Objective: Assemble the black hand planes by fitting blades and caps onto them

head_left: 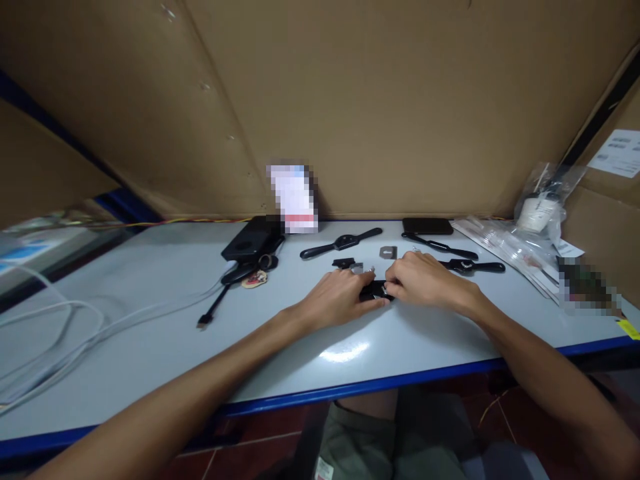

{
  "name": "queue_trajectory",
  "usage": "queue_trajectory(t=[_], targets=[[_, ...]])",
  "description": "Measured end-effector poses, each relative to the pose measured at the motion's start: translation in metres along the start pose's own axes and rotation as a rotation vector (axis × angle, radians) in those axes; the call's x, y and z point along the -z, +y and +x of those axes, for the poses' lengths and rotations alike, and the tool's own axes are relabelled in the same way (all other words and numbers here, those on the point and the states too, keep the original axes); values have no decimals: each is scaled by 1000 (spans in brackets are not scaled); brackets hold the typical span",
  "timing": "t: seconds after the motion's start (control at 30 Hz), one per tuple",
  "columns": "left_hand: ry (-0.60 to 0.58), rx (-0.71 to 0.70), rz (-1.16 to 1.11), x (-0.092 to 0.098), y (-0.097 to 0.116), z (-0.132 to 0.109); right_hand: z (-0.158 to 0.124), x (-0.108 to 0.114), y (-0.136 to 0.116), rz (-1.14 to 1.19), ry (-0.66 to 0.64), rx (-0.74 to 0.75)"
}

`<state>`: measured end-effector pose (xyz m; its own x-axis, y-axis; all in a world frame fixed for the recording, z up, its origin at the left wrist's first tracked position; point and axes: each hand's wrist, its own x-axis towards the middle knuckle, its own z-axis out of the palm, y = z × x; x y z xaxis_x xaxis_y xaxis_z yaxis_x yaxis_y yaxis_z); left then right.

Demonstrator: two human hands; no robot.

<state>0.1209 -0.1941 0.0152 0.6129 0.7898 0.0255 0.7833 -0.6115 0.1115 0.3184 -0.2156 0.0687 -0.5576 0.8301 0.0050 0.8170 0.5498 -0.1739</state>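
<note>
My left hand (343, 293) rests on the table, thumb and fingers closed about a small black part (372, 291) with a shiny metal piece on it. From the other side my right hand (420, 279) is closed in a pinch at the metal piece; its fingertips hide most of what they grip. Just beyond the hands lie a flat metal blade (388, 253) with a slot, a small black piece (343, 263) and a grey metal plate (357, 268). A black spokeshave (345, 243) lies behind them. Another spokeshave (483, 267) is partly hidden by my right hand.
A slim black two-handled tool (441, 247) lies near a dark flat case (428, 227). At left are a black box (251, 239), a cable plug (205, 319) and white cables (100, 327). A blurred phone (295, 200) leans against the cardboard wall (390, 107). Plastic bags (543, 207) stand right.
</note>
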Motion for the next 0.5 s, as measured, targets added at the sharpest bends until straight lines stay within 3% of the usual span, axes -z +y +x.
queue_trajectory(t=[0.13, 0.3, 0.5], targets=[[-7, 3, 3, -1, 0, 0, 0, 1, -2, 130, -34, 84], [-15, 7, 16, -1, 0, 1, 0, -1, -2, -20, 19, -36], [-16, 12, -3, 1, 1, 1, 1, -3, 0, 123, 14, 75]])
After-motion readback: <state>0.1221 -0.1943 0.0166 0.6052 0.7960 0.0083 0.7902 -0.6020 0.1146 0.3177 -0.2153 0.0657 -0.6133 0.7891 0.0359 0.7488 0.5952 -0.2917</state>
